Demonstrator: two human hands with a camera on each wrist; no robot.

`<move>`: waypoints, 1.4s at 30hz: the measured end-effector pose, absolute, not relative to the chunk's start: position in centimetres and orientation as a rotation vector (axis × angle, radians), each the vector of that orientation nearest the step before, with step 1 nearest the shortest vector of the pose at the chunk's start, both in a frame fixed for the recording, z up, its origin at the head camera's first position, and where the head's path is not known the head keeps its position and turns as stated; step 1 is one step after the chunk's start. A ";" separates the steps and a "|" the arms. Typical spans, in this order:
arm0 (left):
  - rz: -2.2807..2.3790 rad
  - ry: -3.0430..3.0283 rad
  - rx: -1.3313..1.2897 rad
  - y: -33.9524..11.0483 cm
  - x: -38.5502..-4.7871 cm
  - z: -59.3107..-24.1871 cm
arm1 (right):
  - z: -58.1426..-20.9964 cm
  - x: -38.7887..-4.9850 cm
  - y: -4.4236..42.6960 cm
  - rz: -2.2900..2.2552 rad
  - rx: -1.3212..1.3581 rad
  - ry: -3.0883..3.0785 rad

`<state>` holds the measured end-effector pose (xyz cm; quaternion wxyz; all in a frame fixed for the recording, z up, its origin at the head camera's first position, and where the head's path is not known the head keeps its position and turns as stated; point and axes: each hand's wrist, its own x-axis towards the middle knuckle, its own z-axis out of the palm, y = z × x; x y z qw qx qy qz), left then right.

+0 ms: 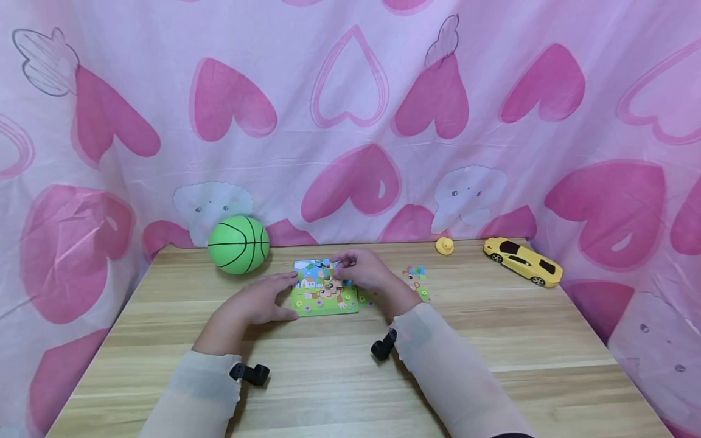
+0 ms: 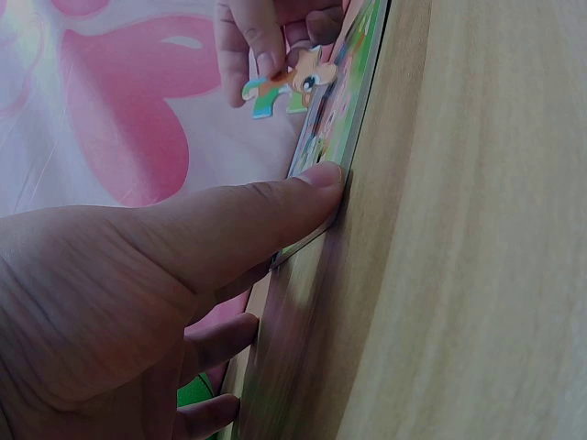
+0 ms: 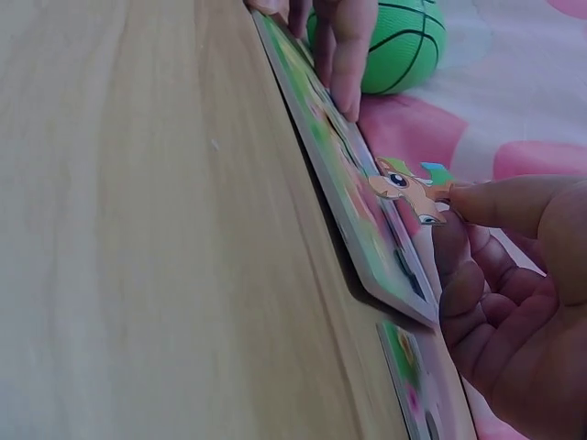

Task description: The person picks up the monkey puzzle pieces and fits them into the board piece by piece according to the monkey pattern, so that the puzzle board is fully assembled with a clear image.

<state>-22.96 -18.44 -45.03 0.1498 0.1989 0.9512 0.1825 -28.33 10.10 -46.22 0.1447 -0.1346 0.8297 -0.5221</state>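
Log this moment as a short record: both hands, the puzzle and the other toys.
Left hand: thumb rests on the edge of the puzzle board
Right hand: pinches a puzzle piece above the board
Board picture: house and flowers, partly covered by the right hand
Other pieces: right of the board, partly hidden by the right arm
Far left: green ball
Far right: yellow duck, then yellow toy car

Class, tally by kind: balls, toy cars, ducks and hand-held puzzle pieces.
Round green ball with black lines: 1
Yellow toy car with black windows: 1
Small yellow duck: 1
Flat multicoloured puzzle piece in right hand: 1
Total: 4
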 end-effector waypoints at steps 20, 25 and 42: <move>0.527 2.726 0.565 -18.5 -22.9 -45.0 | -46.2 -28.9 7.5 -1.222 -0.363 2.576; 0.529 2.724 0.568 -18.5 -22.9 -45.0 | -46.4 -29.0 7.4 -1.203 -0.355 2.573; 0.532 2.715 0.550 -18.4 -22.8 -44.8 | -46.4 -29.5 7.1 -1.131 -0.314 2.545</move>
